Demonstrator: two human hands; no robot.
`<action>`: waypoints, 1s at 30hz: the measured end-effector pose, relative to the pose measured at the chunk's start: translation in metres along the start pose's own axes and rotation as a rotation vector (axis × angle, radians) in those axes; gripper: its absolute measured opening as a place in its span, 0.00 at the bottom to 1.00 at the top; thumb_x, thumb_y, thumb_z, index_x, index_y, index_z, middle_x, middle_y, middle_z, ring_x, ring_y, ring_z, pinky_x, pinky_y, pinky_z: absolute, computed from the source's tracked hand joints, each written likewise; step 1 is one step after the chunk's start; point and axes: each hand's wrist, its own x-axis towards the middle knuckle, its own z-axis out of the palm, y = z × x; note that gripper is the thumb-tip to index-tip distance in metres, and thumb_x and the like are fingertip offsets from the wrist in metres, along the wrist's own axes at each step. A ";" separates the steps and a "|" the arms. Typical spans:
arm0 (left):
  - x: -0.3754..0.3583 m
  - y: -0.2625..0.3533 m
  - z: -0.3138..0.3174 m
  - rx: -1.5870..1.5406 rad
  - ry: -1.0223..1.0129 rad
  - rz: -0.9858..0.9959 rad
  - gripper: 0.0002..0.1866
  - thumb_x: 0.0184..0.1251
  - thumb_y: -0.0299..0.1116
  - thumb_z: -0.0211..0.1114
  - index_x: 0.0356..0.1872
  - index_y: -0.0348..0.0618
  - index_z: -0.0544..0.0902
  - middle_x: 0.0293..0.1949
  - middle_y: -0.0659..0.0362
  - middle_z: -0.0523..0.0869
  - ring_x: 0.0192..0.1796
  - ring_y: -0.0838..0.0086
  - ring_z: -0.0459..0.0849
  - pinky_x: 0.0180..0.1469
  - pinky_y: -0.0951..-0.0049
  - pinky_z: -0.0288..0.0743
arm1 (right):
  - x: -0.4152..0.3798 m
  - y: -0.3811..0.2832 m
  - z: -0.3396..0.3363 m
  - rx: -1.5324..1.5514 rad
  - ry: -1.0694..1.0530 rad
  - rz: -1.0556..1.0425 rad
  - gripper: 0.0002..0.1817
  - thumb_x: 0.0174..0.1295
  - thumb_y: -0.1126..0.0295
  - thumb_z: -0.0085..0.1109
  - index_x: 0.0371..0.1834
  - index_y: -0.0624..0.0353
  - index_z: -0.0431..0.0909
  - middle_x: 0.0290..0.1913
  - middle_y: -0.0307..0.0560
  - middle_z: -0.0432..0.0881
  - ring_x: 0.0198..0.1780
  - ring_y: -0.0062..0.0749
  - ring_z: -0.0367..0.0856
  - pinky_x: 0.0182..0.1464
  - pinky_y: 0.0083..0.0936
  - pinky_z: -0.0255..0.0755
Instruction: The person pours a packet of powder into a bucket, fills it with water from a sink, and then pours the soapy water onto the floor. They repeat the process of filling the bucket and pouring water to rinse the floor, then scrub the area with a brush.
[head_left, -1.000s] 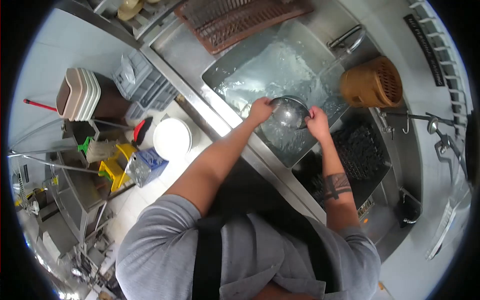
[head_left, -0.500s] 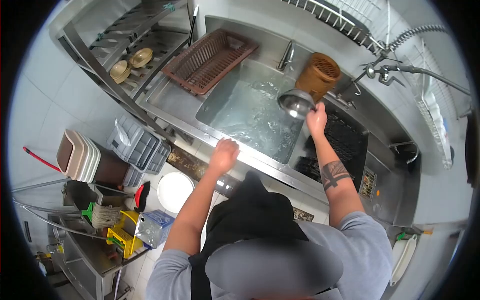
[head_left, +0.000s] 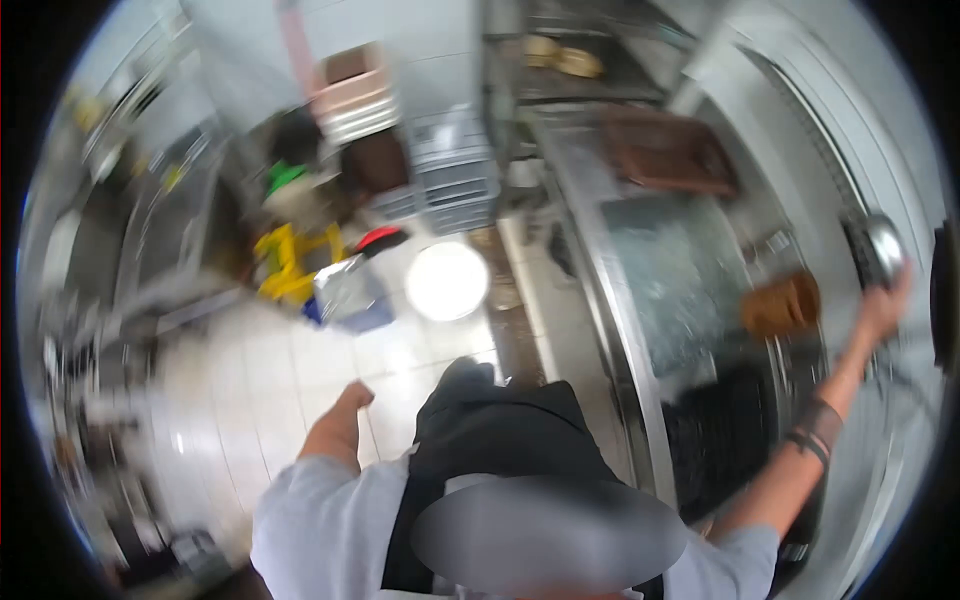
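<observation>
Far to the right, my right hand [head_left: 884, 302] is raised with its fingers closed on a shiny metal bowl [head_left: 886, 248]. The bowl is up against the wall rack [head_left: 812, 125] above the sink. Below that arm, a brown slatted container [head_left: 782, 304] stands at the sink's back edge. My left hand [head_left: 357, 394] hangs low over the tiled floor, away from the sink; blur smears its fingers.
Water fills the sink basin [head_left: 668, 285], with a brown plastic rack [head_left: 668, 150] beyond it. A black mat [head_left: 722, 435] lies nearer me. On the floor are a white bucket [head_left: 447, 281], grey crates [head_left: 452, 175] and yellow cleaning gear [head_left: 287, 265].
My view has swung left. My right hand has lifted the metal bowl from over the sink up to the wall rack. My left hand has left the sink's front edge.
</observation>
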 end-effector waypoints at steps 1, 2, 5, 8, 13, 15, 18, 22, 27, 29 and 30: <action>-0.021 -0.013 0.013 -0.132 0.012 -0.080 0.18 0.62 0.44 0.58 0.37 0.41 0.88 0.41 0.44 0.87 0.45 0.50 0.86 0.50 0.56 0.79 | 0.027 0.014 -0.002 -0.092 0.014 -0.079 0.38 0.47 0.81 0.46 0.70 0.60 0.70 0.66 0.56 0.76 0.66 0.41 0.75 0.69 0.32 0.66; -0.039 -0.021 0.027 -0.223 0.051 -0.111 0.18 0.62 0.44 0.58 0.34 0.40 0.88 0.39 0.44 0.88 0.43 0.50 0.86 0.47 0.56 0.80 | 0.050 0.029 -0.001 -0.133 0.001 -0.111 0.37 0.48 0.80 0.47 0.69 0.60 0.70 0.65 0.56 0.76 0.65 0.42 0.76 0.69 0.33 0.66; -0.064 -0.054 0.110 -0.220 0.485 -0.024 0.24 0.66 0.51 0.56 0.34 0.37 0.87 0.41 0.42 0.87 0.46 0.48 0.85 0.52 0.54 0.78 | 0.094 0.065 0.008 -0.254 -0.120 -0.050 0.33 0.50 0.77 0.48 0.66 0.61 0.72 0.62 0.57 0.77 0.63 0.43 0.76 0.67 0.34 0.67; -0.130 -0.025 0.148 -0.731 0.523 -0.103 0.26 0.67 0.52 0.55 0.35 0.34 0.87 0.43 0.42 0.87 0.50 0.47 0.83 0.56 0.54 0.75 | 0.100 0.070 0.012 -0.421 -0.265 0.006 0.30 0.53 0.74 0.49 0.64 0.61 0.73 0.60 0.58 0.78 0.62 0.45 0.77 0.66 0.35 0.68; -0.200 -0.015 0.247 -0.425 0.320 0.124 0.28 0.67 0.53 0.54 0.38 0.34 0.88 0.44 0.40 0.86 0.51 0.45 0.83 0.57 0.52 0.74 | 0.092 0.087 0.032 -0.552 -0.441 0.043 0.25 0.56 0.70 0.52 0.59 0.62 0.76 0.56 0.59 0.80 0.59 0.48 0.79 0.63 0.37 0.70; -0.217 -0.023 0.278 -0.443 0.288 0.055 0.27 0.67 0.53 0.54 0.38 0.35 0.88 0.42 0.41 0.87 0.51 0.47 0.83 0.56 0.53 0.74 | 0.085 0.091 0.039 -0.580 -0.482 0.040 0.23 0.58 0.68 0.53 0.58 0.63 0.77 0.55 0.59 0.81 0.57 0.49 0.79 0.62 0.38 0.70; -0.234 -0.046 0.317 -0.452 0.357 -0.021 0.28 0.67 0.53 0.53 0.33 0.36 0.88 0.36 0.43 0.88 0.43 0.51 0.86 0.50 0.54 0.77 | 0.073 0.083 0.044 -0.653 -0.520 0.042 0.21 0.60 0.65 0.54 0.55 0.63 0.78 0.52 0.60 0.82 0.56 0.51 0.80 0.61 0.39 0.72; -0.247 -0.075 0.349 -0.646 0.211 -0.210 0.27 0.67 0.53 0.54 0.26 0.38 0.87 0.25 0.49 0.87 0.29 0.57 0.86 0.40 0.57 0.79 | 0.053 0.054 0.051 -0.790 -0.520 0.046 0.20 0.63 0.61 0.56 0.52 0.64 0.81 0.49 0.61 0.83 0.53 0.53 0.81 0.59 0.41 0.73; -0.237 -0.103 0.345 -0.799 0.188 -0.234 0.29 0.66 0.56 0.56 0.42 0.37 0.88 0.46 0.42 0.86 0.53 0.48 0.83 0.57 0.54 0.74 | -0.126 -0.081 0.108 0.078 -0.316 -0.187 0.15 0.70 0.61 0.54 0.48 0.60 0.82 0.47 0.56 0.84 0.50 0.52 0.82 0.56 0.41 0.75; -0.237 -0.116 0.344 -0.820 0.248 -0.179 0.28 0.66 0.56 0.56 0.45 0.38 0.87 0.48 0.43 0.86 0.55 0.49 0.82 0.59 0.55 0.74 | -0.260 -0.225 0.075 0.553 -0.725 -0.105 0.11 0.68 0.65 0.58 0.46 0.60 0.81 0.45 0.51 0.84 0.48 0.44 0.82 0.54 0.37 0.75; -0.240 -0.124 0.343 -0.836 0.307 -0.117 0.28 0.66 0.55 0.57 0.47 0.39 0.87 0.50 0.44 0.86 0.57 0.49 0.81 0.60 0.56 0.73 | -0.340 -0.254 0.093 0.880 -1.047 0.085 0.11 0.68 0.65 0.59 0.46 0.59 0.82 0.47 0.49 0.85 0.49 0.41 0.83 0.54 0.36 0.75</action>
